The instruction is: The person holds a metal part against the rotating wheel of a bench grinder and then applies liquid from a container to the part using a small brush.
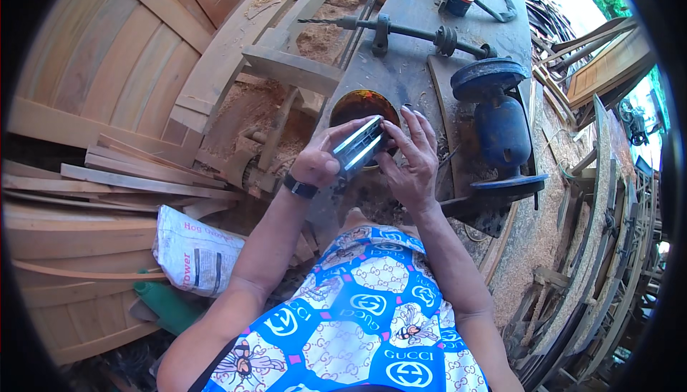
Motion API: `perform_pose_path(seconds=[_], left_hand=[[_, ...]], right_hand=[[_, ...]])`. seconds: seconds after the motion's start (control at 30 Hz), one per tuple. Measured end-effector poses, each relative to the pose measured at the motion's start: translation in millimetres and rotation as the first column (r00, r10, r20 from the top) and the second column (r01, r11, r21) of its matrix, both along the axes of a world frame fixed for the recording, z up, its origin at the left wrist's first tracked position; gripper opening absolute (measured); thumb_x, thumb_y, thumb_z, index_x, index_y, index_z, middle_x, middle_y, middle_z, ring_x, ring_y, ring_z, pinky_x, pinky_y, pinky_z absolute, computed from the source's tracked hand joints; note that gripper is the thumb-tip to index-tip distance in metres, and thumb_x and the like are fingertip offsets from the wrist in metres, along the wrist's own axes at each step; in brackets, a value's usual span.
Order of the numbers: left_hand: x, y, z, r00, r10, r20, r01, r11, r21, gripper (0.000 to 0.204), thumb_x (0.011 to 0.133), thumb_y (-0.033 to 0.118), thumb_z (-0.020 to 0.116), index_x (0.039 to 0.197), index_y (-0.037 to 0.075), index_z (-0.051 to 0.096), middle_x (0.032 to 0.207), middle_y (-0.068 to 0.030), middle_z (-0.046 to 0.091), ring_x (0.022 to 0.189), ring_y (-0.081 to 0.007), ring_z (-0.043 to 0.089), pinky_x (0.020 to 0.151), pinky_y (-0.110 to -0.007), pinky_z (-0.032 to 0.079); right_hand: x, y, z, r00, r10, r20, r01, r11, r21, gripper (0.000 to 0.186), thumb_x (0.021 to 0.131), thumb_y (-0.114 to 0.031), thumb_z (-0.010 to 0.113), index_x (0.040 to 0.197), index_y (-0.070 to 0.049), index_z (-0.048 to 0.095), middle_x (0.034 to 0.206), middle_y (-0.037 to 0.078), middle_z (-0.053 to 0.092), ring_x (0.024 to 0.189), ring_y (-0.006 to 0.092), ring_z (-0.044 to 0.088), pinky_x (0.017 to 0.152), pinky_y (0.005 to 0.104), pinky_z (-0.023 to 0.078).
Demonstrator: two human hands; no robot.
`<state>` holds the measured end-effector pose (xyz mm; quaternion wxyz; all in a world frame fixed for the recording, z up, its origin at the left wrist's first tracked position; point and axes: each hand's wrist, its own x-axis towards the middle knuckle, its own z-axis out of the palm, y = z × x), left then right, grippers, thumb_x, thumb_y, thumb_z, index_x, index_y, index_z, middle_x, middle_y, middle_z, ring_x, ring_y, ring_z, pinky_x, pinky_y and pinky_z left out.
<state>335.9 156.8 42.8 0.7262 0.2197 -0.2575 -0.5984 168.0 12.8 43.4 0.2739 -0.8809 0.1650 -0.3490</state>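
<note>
A flat, dark piece with bright silvery strips along it (358,146) is held tilted above the bench, in front of my body. Its exact kind cannot be made out. My left hand (319,160) is closed round its lower left end, with a dark watch on the wrist. At the upper right end, the thumb and a finger of my right hand (413,159) grip the piece, while the other fingers stretch upward. Just behind it on the bench is a round container with a yellow-orange stained rim (362,94), partly hidden by the piece and my hands.
A blue bench grinder motor (501,131) stands right of my hands. Beyond lies a shaft with a long drill bit (401,31), near a round tin (458,0). Wooden panels (107,49), strips (143,181) and a white sack (197,250) are at left; sawdust and timber at right.
</note>
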Motion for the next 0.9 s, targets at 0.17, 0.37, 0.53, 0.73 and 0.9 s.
perform_pose_path(seconds=[0.17, 0.37, 0.53, 0.73, 0.9], left_hand=[[1, 0, -1, 1.0, 0.012, 0.013, -0.012, 1.0, 0.016, 0.126, 0.062, 0.027, 0.096, 0.164, -0.01, 0.033, 0.159, -0.0262, 0.053, 0.146, -0.0323, 0.057, 0.127, -0.042, 0.04], [-1, -5, 2, 0.997, -0.013, 0.076, 0.015, 1.0, -0.025, 0.125, 0.066, 0.036, 0.096, 0.164, -0.01, 0.034, 0.159, -0.0278, 0.052, 0.148, -0.036, 0.055, 0.128, -0.046, 0.039], [2, -5, -3, 0.99, -0.061, 0.125, 0.07, 0.995, -0.066, 0.124, 0.07, 0.041, 0.096, 0.165, -0.009, 0.034, 0.16, -0.0276, 0.051, 0.149, -0.0359, 0.053, 0.127, -0.047, 0.039], [3, -3, -3, 0.983, -0.06, 0.173, 0.071, 0.996, -0.058, 0.126, 0.068, 0.042, 0.095, 0.165, -0.01, 0.032, 0.161, -0.0271, 0.05, 0.149, -0.0348, 0.053, 0.127, -0.046, 0.039], [2, 0, -2, 0.991, -0.051, 0.125, 0.047, 0.998, 0.036, 0.131, 0.06, 0.036, 0.095, 0.165, -0.011, 0.031, 0.164, -0.0272, 0.047, 0.152, -0.0345, 0.051, 0.131, -0.044, 0.034]], right_hand=[[1, 0, -2, 0.999, -0.006, 0.043, 0.005, 1.0, 0.024, 0.053, 0.079, -0.013, 0.086, 0.132, -0.017, 0.079, 0.156, 0.017, 0.061, 0.147, 0.0404, 0.051, 0.123, 0.0528, 0.039], [3, -3, 0, 0.999, 0.009, 0.05, -0.01, 1.0, 0.027, 0.064, 0.077, -0.014, 0.086, 0.14, -0.011, 0.072, 0.157, 0.017, 0.059, 0.149, 0.041, 0.049, 0.124, 0.0536, 0.037], [4, -7, 13, 0.998, 0.059, -0.036, -0.058, 0.998, 0.022, 0.078, 0.076, -0.014, 0.084, 0.151, -0.011, 0.063, 0.162, 0.017, 0.054, 0.152, 0.0429, 0.045, 0.126, 0.0554, 0.034], [2, -10, 17, 0.992, 0.11, -0.069, -0.109, 0.994, 0.028, 0.079, 0.075, -0.014, 0.083, 0.152, -0.016, 0.063, 0.163, 0.018, 0.052, 0.153, 0.0443, 0.043, 0.127, 0.0566, 0.033], [0, -12, 18, 0.99, 0.115, -0.085, -0.113, 0.993, 0.021, 0.075, 0.076, -0.014, 0.083, 0.149, -0.019, 0.067, 0.164, 0.017, 0.051, 0.153, 0.0444, 0.043, 0.127, 0.0575, 0.032]])
